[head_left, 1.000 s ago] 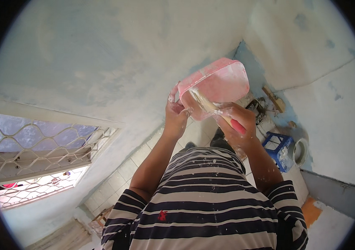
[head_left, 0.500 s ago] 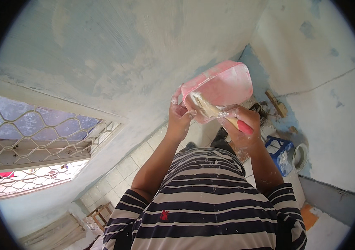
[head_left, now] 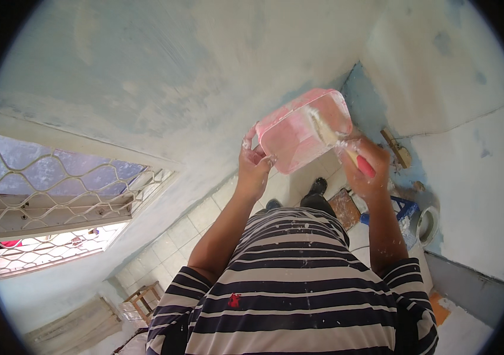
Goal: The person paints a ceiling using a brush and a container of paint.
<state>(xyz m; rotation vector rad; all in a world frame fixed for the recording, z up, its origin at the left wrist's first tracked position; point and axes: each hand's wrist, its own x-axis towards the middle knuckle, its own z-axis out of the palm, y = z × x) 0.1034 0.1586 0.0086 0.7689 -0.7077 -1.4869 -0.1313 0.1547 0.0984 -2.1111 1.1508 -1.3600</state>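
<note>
A pink plastic tub is raised in front of me, tilted so its open top faces me, close to the pale blue wall. Its inside is smeared with pale pink-white paint; I cannot tell how much lies in it. My left hand grips the tub's left rim, fingers curled over the edge. My right hand is clenched around the red handle of a paintbrush, whose pale bristles reach into the tub at its right side. Below, my striped shirt is speckled with paint. Far down on the tiled floor to the right sit a blue crate and a white bucket. A window with a metal grille is at left.
</note>
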